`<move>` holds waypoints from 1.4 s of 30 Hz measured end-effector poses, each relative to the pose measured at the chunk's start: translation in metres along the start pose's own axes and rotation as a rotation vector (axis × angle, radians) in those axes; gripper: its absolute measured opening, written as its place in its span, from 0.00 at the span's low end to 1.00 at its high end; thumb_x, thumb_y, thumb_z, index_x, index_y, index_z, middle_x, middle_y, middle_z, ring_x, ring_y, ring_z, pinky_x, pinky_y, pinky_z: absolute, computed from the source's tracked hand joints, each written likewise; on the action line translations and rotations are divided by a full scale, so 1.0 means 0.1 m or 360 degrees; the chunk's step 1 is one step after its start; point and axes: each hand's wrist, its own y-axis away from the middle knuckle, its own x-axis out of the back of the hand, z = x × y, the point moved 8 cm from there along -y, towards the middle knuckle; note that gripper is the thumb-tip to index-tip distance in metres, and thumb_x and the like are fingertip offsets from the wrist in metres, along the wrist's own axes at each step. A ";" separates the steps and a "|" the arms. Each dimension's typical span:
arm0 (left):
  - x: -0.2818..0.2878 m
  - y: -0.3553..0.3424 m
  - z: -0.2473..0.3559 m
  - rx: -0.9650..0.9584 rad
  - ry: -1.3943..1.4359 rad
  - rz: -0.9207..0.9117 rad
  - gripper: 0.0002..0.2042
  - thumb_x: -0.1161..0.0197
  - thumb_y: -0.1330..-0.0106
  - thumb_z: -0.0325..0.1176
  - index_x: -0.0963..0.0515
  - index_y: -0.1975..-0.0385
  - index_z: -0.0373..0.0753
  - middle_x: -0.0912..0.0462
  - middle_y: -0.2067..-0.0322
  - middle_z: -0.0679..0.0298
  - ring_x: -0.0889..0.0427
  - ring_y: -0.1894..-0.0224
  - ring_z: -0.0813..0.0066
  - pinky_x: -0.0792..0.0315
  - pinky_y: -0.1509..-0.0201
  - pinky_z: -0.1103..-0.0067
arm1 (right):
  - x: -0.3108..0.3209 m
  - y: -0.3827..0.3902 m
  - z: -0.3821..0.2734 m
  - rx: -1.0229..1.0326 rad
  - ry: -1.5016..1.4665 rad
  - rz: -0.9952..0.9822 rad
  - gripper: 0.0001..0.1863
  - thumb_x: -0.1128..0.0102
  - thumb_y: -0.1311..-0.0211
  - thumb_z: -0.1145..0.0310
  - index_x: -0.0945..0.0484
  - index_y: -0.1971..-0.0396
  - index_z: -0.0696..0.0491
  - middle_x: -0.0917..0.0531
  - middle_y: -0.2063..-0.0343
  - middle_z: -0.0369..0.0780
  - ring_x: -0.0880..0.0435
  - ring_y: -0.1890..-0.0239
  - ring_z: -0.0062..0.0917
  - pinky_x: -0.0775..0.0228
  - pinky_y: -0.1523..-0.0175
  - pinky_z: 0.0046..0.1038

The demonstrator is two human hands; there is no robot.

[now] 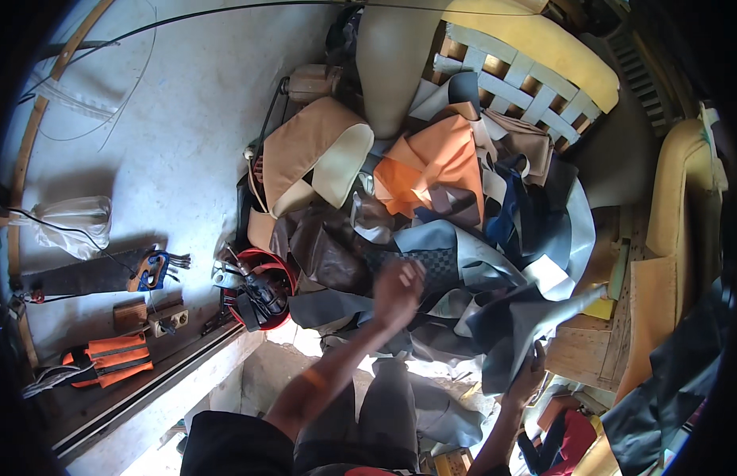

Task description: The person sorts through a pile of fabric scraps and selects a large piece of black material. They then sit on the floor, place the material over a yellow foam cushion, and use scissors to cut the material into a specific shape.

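A big heap of leather-like sheet scraps fills the middle. My left hand [397, 295] is over the heap with its fingers curled, slightly blurred; what they hold, if anything, is hidden. Just beyond it lies a black checkered piece [436, 266], with a grey-blue sheet [471, 246] folded beside it. My right hand [529, 374], lower and to the right, grips the edge of a dark grey leather-like sheet [503, 333], whose paler underside shows at the right. Brown scraps [327, 247] and an orange piece [440, 163] lie farther up the heap.
A red bucket [281, 317] of tools stands left of the heap. A handsaw [90, 272] and an orange-black pouch [118, 358] are along the left wall. A yellow-padded frame with woven straps [503, 75] stands behind; a wooden seat frame [583, 349] is at right.
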 end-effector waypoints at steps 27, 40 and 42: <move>0.17 0.20 -0.57 0.0431 -0.0622 -0.0148 0.17 0.42 0.39 0.17 0.23 0.50 0.38 0.21 0.43 0.51 0.20 0.44 0.59 0.27 0.39 0.71 | -0.88 0.48 -0.34 0.0561 0.0705 -0.0610 0.31 0.36 0.34 0.65 0.33 0.34 0.59 0.23 0.46 0.54 0.21 0.44 0.49 0.28 0.41 0.44; -1.35 0.75 -0.38 0.0162 -0.0569 -0.1066 0.13 0.39 0.44 0.24 0.18 0.57 0.38 0.21 0.56 0.51 0.20 0.50 0.51 0.24 0.47 0.61 | -0.87 0.46 -0.24 0.0327 0.0596 -0.0600 0.28 0.40 0.34 0.74 0.33 0.34 0.60 0.19 0.52 0.51 0.14 0.55 0.37 0.19 0.55 0.33; -1.41 1.12 -0.53 0.0192 -0.0596 -0.0802 0.12 0.42 0.40 0.21 0.18 0.58 0.35 0.20 0.56 0.49 0.18 0.56 0.50 0.22 0.53 0.65 | -1.01 0.50 -0.48 0.0573 0.0610 -0.0631 0.31 0.39 0.33 0.71 0.36 0.32 0.60 0.19 0.51 0.51 0.13 0.55 0.37 0.19 0.54 0.34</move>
